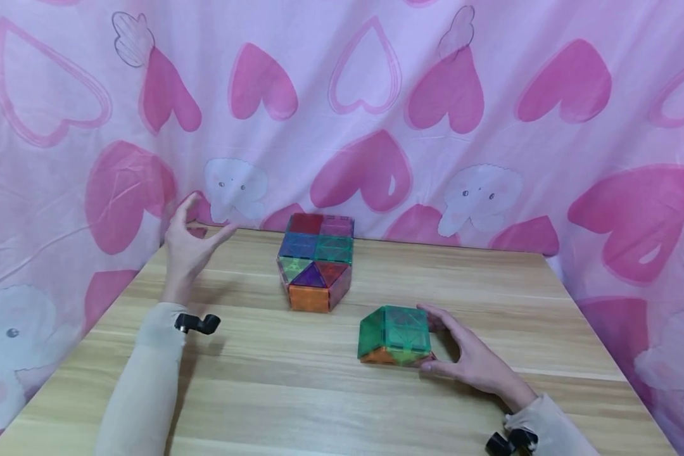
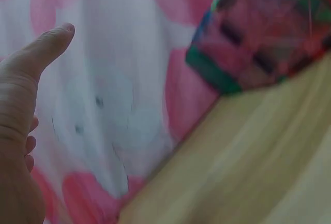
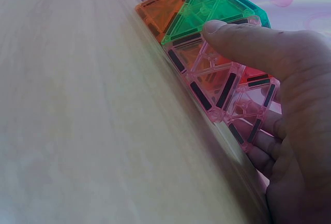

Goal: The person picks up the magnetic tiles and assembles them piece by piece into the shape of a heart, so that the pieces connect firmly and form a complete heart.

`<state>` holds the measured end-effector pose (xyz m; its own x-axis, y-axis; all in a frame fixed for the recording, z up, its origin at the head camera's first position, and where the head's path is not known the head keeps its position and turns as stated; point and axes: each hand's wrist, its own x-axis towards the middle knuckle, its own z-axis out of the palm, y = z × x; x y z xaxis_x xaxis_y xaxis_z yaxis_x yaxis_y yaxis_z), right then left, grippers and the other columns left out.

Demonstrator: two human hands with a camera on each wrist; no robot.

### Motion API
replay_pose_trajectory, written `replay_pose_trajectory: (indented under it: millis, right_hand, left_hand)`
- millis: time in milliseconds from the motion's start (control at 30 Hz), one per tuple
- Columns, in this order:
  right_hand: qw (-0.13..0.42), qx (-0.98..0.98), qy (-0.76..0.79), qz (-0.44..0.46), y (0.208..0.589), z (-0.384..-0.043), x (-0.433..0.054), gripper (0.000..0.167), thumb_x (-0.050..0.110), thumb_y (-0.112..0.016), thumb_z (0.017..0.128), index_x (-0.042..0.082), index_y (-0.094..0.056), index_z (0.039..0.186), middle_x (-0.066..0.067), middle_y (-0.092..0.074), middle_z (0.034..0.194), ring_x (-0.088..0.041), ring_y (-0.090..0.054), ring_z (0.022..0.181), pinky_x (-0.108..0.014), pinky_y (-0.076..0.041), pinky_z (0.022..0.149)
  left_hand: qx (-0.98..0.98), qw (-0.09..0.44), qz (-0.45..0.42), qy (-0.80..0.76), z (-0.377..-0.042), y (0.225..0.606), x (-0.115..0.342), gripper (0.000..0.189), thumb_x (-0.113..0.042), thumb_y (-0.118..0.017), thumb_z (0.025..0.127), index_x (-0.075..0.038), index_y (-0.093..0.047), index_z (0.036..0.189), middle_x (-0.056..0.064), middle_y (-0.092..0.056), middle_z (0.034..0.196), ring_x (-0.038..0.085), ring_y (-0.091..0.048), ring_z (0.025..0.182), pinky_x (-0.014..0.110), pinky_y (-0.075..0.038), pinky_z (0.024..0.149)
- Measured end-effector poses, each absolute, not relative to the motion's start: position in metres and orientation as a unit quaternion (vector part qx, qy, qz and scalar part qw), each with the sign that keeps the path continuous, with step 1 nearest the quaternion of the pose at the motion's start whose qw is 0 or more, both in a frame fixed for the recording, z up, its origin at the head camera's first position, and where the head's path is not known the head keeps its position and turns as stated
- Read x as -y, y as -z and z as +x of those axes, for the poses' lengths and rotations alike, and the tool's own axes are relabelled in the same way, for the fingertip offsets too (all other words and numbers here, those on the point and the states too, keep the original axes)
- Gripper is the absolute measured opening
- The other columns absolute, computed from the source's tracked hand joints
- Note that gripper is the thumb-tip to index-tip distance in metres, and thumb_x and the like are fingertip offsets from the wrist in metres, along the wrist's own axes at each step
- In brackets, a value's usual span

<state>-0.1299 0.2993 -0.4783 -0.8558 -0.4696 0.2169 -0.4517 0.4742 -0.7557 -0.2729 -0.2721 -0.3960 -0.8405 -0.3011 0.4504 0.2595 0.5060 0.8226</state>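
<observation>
My left hand (image 1: 189, 250) is held up at the left of the table, thumb and fingers spread apart with nothing between them. To its right stands a long block of see-through magnetic tiles (image 1: 316, 259), red and purple at the back, blue and green in the middle, orange at the front. My right hand (image 1: 473, 354) grips a smaller magnetic tile block (image 1: 405, 329) by its right side, thumb in front and fingers behind. Its top is green, with orange low at the front. In the right wrist view, pink triangular tiles (image 3: 212, 79) show under the thumb.
The wooden table (image 1: 296, 386) reaches back to a pink curtain (image 1: 319, 126) printed with hearts and elephants, which hangs along its back and sides. A black camera mount (image 1: 196, 323) sits on the left wrist, another (image 1: 513, 441) on the right.
</observation>
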Motion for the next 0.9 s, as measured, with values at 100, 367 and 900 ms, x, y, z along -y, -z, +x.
replay_pose_trajectory:
  millis: [100, 367, 900]
  right_hand:
    - [0.011, -0.859, 0.436, -0.268, 0.477, -0.130, -0.300, 0.100, 0.027, -0.094, 0.093, 0.021, -0.037, 0.174, 0.006, -0.060, 0.155, -0.015, -0.060, 0.137, -0.017, -0.036, 0.119]
    - [0.011, -0.858, 0.437, -0.269, 0.477, -0.130, -0.300, 0.100, 0.027, -0.094, 0.093, 0.018, -0.036, 0.174, 0.005, -0.059, 0.158, -0.015, -0.060, 0.137, -0.018, -0.037, 0.118]
    - [0.013, -0.862, 0.431, -0.266, 0.475, -0.129, -0.300, 0.098, 0.027, -0.092, 0.095, 0.020, -0.036, 0.174, 0.002, -0.060, 0.156, -0.015, -0.059, 0.136, -0.021, -0.039, 0.118]
  left_hand:
    - [0.819, 0.249, 0.055, 0.515, -0.275, 0.417, 0.294, 0.109, -0.048, -0.098, 0.085, -0.031, -0.038, 0.174, 0.000, -0.052, 0.167, 0.017, -0.062, 0.130, 0.033, -0.050, 0.116]
    - [0.852, 0.169, 0.098, 0.485, -0.273, 0.459, 0.333, 0.117, -0.060, -0.087, 0.092, -0.018, -0.022, 0.179, 0.021, -0.030, 0.179, 0.049, -0.035, 0.160, 0.068, -0.031, 0.129]
    - [0.953, 0.116, 0.037, 0.277, -0.285, 0.469, 0.342, 0.099, -0.063, -0.065, 0.104, 0.006, -0.035, 0.168, 0.045, -0.027, 0.167, 0.064, -0.023, 0.154, 0.081, -0.024, 0.120]
